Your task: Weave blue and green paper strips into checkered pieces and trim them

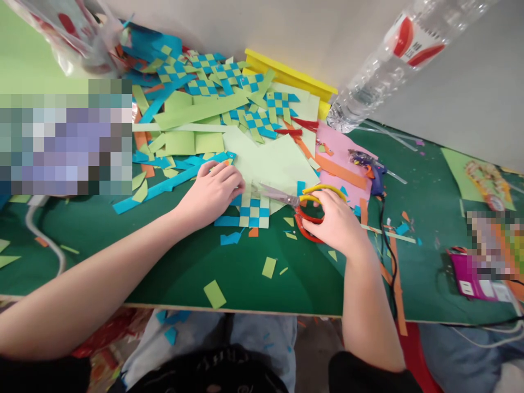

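My right hand (339, 221) grips a pair of scissors (311, 236) by its red and yellow handles. The blades point left, over the top edge of a small blue and pale-green woven paper piece (254, 213), and I cannot tell whether they touch it. My left hand (215, 191) is closed at that piece's upper left, fingers bent and pressed together, hiding part of it. A long blue paper strip (164, 188) lies left of that hand. Just behind the woven piece rests a large pale-green sheet (278, 161).
Finished woven paper fish (260, 123) and green strips pile up at the back. A plastic bottle (380, 71) leans at the wall by a yellow holder (290, 71). A glue gun (374, 172) with a black cord lies right, near pink paper (338, 144). Scraps dot the green table (172, 273).
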Motion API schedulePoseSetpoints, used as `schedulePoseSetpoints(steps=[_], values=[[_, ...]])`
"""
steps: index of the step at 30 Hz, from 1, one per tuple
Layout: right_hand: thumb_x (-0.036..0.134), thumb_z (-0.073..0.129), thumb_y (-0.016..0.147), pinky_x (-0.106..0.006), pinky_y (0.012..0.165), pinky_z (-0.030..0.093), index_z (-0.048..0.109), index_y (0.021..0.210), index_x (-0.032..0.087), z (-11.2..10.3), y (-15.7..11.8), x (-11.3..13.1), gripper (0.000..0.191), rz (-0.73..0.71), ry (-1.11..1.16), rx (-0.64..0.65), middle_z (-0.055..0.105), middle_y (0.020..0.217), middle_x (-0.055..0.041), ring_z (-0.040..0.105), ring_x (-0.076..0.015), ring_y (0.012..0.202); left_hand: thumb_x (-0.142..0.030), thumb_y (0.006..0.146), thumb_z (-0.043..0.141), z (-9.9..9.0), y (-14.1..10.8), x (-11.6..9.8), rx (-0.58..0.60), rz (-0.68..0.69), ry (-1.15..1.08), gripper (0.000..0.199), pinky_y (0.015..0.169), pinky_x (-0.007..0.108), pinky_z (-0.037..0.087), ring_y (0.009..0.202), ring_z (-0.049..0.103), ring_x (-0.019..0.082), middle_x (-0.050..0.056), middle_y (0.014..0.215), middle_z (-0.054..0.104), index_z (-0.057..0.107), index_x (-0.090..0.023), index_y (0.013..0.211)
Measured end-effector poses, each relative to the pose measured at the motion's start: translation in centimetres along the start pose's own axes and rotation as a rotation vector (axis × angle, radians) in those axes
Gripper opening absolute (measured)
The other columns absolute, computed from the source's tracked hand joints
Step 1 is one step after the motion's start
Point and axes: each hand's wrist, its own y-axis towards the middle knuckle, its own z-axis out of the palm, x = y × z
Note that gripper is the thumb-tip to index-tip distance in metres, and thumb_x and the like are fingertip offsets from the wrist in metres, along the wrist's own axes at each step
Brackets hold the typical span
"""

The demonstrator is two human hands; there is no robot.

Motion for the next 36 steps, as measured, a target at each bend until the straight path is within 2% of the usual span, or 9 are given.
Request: schedulePoseSetpoints(steps=[5, 10, 16, 21, 24, 28, 32, 36], values=[[0.031, 0.064, 0.075, -0.044, 0.088, 0.052, 0.056, 0.114, 0.021, -0.1, 0.0, 0.0, 0.041, 0.002, -0.012, 0.011, 0.062, 0.111, -0.0080, 0.061, -0.0258, 0.101, -0.031, 0.096, 0.041, -0.3, -0.3, 0.5, -0.040, 0.017, -0.040, 0.026, 0.102, 0.044, 0.033, 0.093, 0.057, 0.021, 0.004, 0.098, 0.068, 0.066, -0.023, 0.091], [0.032, 0.064, 0.076, -0.045, 0.089, 0.051, 0.057, 0.114, 0.022, -0.3, -0.1, 0.0, 0.040, 0.013, -0.032, 0.023, 0.062, 0.113, -0.0084, 0.060, -0.0275, 0.107, -0.034, 0.095, 0.047, 0.0, -0.5, 0.6, -0.018, 0.075, -0.031, 0.023, 0.104, 0.044, 0.031, 0.095, 0.060, 0.020, 0.000, 0.097, 0.069, 0.069, -0.029, 0.090], [0.034, 0.064, 0.076, -0.044, 0.088, 0.051, 0.058, 0.112, 0.020, -0.5, -0.2, -0.2, 0.040, 0.007, -0.056, 0.032, 0.063, 0.111, -0.0094, 0.061, -0.0278, 0.104, -0.022, 0.098, 0.038, -0.2, -0.1, 0.1, -0.023, 0.214, 0.112, 0.031, 0.108, 0.046, 0.030, 0.094, 0.060, 0.018, 0.001, 0.091, 0.069, 0.067, -0.026, 0.086], [0.037, 0.063, 0.077, -0.042, 0.083, 0.052, 0.058, 0.111, 0.020, -0.4, -0.2, -0.3, 0.038, 0.006, -0.058, 0.031, 0.062, 0.107, -0.0085, 0.061, -0.0267, 0.099, -0.022, 0.097, 0.037, 0.0, 0.2, -0.3, -0.019, 0.218, 0.127, 0.032, 0.102, 0.046, 0.037, 0.088, 0.059, 0.019, 0.003, 0.086, 0.066, 0.064, -0.022, 0.080], [0.037, 0.066, 0.076, -0.041, 0.079, 0.052, 0.058, 0.110, 0.020, -0.4, -0.2, -0.3, 0.039, 0.022, -0.043, 0.050, 0.062, 0.103, -0.0076, 0.062, -0.0254, 0.094, -0.019, 0.096, 0.037, 0.3, 0.2, -0.2, -0.064, 0.203, 0.116, 0.029, 0.100, 0.047, 0.037, 0.086, 0.060, 0.019, 0.004, 0.088, 0.065, 0.062, -0.020, 0.082], [0.036, 0.067, 0.074, -0.040, 0.077, 0.053, 0.059, 0.109, 0.021, -0.3, -0.3, -0.5, 0.039, 0.037, -0.015, 0.055, 0.062, 0.100, -0.0068, 0.062, -0.0247, 0.090, -0.020, 0.097, 0.037, 0.3, 0.0, 0.2, -0.080, 0.117, 0.031, 0.021, 0.100, 0.045, 0.036, 0.088, 0.060, 0.019, 0.005, 0.095, 0.065, 0.057, -0.019, 0.089], [0.036, 0.066, 0.075, -0.040, 0.080, 0.053, 0.059, 0.110, 0.022, -0.2, -0.3, -0.6, 0.039, 0.041, 0.009, 0.061, 0.062, 0.105, -0.0067, 0.061, -0.0244, 0.093, -0.021, 0.097, 0.036, -0.3, 0.0, 0.1, -0.094, 0.000, -0.135, 0.018, 0.095, 0.043, 0.038, 0.091, 0.059, 0.019, 0.005, 0.093, 0.063, 0.052, -0.020, 0.088], [0.036, 0.066, 0.075, -0.041, 0.080, 0.053, 0.059, 0.110, 0.021, -0.2, -0.3, -0.6, 0.039, 0.047, 0.018, 0.062, 0.062, 0.104, -0.0064, 0.061, -0.0237, 0.093, -0.021, 0.097, 0.036, -0.9, 0.1, -0.2, -0.134, -0.056, -0.338, 0.015, 0.092, 0.039, 0.041, 0.097, 0.059, 0.019, 0.005, 0.096, 0.063, 0.049, -0.020, 0.088]])
